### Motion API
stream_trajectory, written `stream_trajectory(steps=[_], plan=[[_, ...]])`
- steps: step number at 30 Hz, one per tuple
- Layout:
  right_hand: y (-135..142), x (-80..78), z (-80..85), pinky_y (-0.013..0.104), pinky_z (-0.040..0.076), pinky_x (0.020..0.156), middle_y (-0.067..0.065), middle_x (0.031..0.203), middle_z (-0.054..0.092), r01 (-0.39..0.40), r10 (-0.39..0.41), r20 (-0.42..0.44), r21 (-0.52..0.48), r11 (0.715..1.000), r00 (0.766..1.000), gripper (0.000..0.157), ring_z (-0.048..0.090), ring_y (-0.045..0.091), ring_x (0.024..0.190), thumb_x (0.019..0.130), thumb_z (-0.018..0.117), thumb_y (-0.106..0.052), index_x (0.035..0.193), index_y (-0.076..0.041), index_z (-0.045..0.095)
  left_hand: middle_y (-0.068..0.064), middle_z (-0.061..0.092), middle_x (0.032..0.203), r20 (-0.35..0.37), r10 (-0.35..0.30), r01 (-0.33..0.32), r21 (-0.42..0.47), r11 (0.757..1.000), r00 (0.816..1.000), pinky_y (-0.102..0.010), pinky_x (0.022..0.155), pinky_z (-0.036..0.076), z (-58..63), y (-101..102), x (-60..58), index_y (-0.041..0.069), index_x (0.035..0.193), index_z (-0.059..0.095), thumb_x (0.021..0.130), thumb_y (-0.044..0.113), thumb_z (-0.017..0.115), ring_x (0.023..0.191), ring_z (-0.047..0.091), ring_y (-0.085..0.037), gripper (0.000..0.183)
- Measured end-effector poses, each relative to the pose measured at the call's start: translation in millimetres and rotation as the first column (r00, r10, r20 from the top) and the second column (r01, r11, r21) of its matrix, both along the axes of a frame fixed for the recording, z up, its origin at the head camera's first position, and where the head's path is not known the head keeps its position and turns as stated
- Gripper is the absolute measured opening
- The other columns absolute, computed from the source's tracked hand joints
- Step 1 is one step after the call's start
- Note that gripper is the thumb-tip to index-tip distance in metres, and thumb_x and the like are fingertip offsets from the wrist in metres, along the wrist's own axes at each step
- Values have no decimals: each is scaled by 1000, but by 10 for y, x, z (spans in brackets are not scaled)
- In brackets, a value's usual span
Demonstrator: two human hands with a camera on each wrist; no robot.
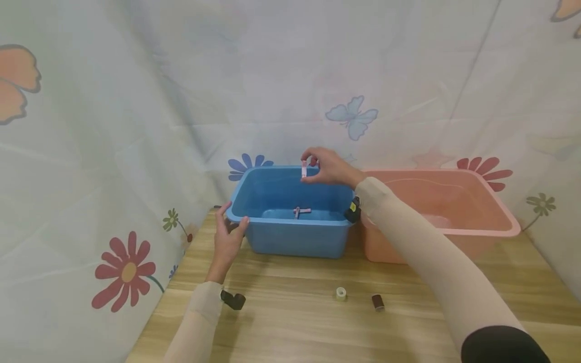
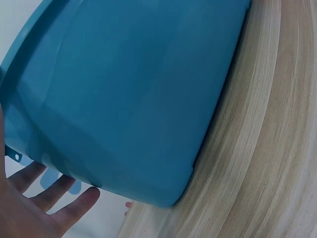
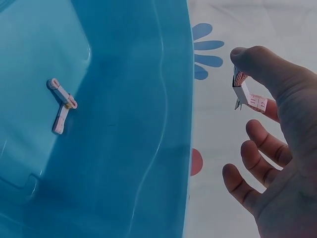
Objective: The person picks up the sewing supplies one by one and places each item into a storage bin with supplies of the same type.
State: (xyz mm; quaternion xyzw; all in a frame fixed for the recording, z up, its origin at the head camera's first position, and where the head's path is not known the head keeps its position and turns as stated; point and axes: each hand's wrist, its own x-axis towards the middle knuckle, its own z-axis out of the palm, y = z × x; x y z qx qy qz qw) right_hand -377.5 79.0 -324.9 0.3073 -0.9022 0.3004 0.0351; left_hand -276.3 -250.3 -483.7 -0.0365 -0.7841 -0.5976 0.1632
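Observation:
High over the blue plastic bin (image 1: 297,239), my right hand (image 1: 329,167) pinches a folded paper-like measuring tape (image 3: 242,91) between thumb and forefinger; printed numbers show on its strip. The other fingers of that hand are spread apart in the right wrist view. Two more folded measuring tapes (image 3: 63,105) lie crossed on the bin's floor. My left hand (image 1: 228,246) holds the bin's near left corner, thumb at the front rim and fingers (image 2: 74,210) along the outer side wall.
To the right stands a pink bin (image 1: 495,233) on the wooden table (image 1: 281,312). A small pale ring-shaped roll (image 1: 341,294) and a dark brown cylinder (image 1: 378,302) lie in front of the bins. A flower-printed curtain (image 1: 272,75) hangs behind and on the left.

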Motion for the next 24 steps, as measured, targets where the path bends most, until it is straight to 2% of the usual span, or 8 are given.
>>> stream_trajectory(steps=[8,10,17,24], plan=[[23,-54,-24,37,57,86,14,120,62,9,-9,16,2,1000,1000,61,57,25,103,85,85,-33,135,-11,58,-12,36,162,26,-11,11,5,1000,1000,-61,99,49,46,10,17,36,158,25,99,43,68,132,51,-38,73],[28,-63,-23,37,57,85,16,121,62,8,-8,14,4,1000,1000,62,57,26,104,85,85,-34,136,-9,58,-14,35,162,40,-17,17,14,1000,999,-61,100,48,85,13,37,33,159,25,99,41,68,133,50,-39,74],[41,-105,-43,39,57,89,19,123,61,3,-3,30,0,1000,1000,64,58,36,113,86,85,-32,137,-6,57,-21,34,161,58,-30,30,4,1000,998,-59,100,49,349,101,216,18,160,23,101,32,67,134,50,-42,75],[28,-132,-84,40,57,90,17,123,61,11,-11,51,-12,1000,999,63,58,34,113,86,85,-31,136,-7,57,-22,35,161,68,-33,32,14,999,997,-58,101,49,385,111,229,19,160,24,101,32,67,133,50,-42,74]])
